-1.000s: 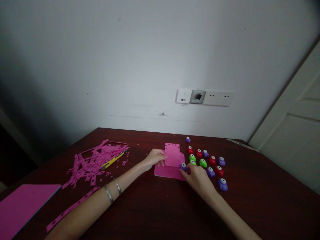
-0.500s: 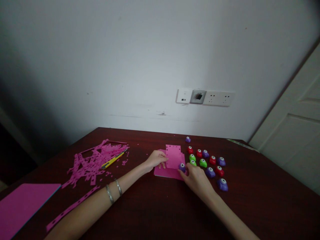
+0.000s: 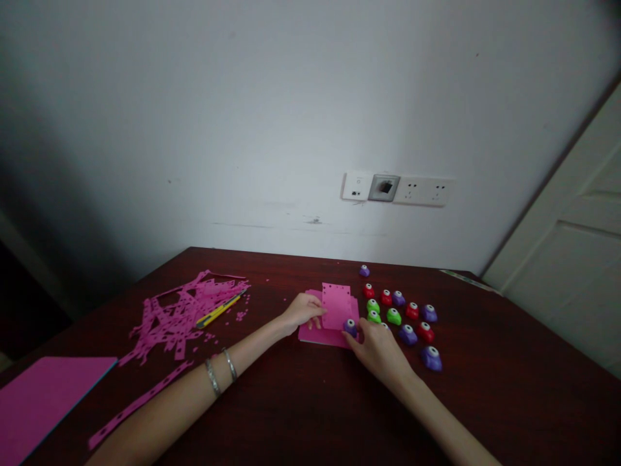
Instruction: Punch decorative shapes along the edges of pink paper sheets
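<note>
My left hand [image 3: 305, 312] is closed on the left edge of a small pink paper card [image 3: 336, 304]. Holes run along the card's top edge. My right hand [image 3: 376, 346] grips a small purple craft punch [image 3: 350, 326] with a white eye-like top, set at the card's lower right corner. Whether the paper lies inside the punch's slot I cannot tell. Beneath the card lies a stack of pink paper [image 3: 315, 334]. To the right of my right hand stand several more punches, among them a green one [image 3: 394, 316], a red one [image 3: 425, 332] and a purple one [image 3: 431, 358].
At left lies a heap of punched pink paper strips [image 3: 182, 310] with a yellow utility knife [image 3: 220, 309] on it and tiny scraps around. A large pink sheet [image 3: 43, 401] covers the front left of the dark table [image 3: 281, 401]. Wall sockets [image 3: 422, 191] sit behind.
My right hand and the purple craft punch have shifted slightly to the left along the card's lower edge. The card has dipped slightly; my left hand stays nearly still.
</note>
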The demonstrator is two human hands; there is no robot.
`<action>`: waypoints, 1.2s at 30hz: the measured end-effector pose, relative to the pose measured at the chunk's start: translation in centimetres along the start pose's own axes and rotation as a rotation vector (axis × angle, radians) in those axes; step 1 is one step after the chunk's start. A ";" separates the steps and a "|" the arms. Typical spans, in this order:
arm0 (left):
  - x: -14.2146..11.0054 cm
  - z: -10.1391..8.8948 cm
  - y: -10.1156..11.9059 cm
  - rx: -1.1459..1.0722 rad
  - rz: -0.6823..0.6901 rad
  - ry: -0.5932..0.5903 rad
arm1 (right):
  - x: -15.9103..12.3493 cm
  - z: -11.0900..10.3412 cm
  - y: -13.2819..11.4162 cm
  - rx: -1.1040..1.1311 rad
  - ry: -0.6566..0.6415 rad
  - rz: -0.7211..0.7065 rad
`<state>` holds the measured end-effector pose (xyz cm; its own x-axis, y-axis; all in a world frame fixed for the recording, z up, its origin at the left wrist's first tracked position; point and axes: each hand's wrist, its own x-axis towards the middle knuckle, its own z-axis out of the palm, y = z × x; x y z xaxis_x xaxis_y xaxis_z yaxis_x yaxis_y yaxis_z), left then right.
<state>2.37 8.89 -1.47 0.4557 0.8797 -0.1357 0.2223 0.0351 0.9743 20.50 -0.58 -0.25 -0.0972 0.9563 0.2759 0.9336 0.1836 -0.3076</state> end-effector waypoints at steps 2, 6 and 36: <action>0.0 0.1 0.1 -0.002 -0.008 0.009 | 0.0 0.1 0.0 0.006 -0.001 0.006; -0.3 0.2 0.4 0.003 -0.017 0.007 | 0.0 0.1 -0.1 0.001 -0.008 0.011; -1.1 0.2 1.0 0.854 0.508 -0.010 | 0.8 -2.1 2.2 0.340 -0.248 0.194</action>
<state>2.22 7.86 -0.42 0.6750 0.6917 0.2568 0.5433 -0.7014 0.4614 23.22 0.16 1.21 -0.0502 0.9983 -0.0295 0.7808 0.0208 -0.6244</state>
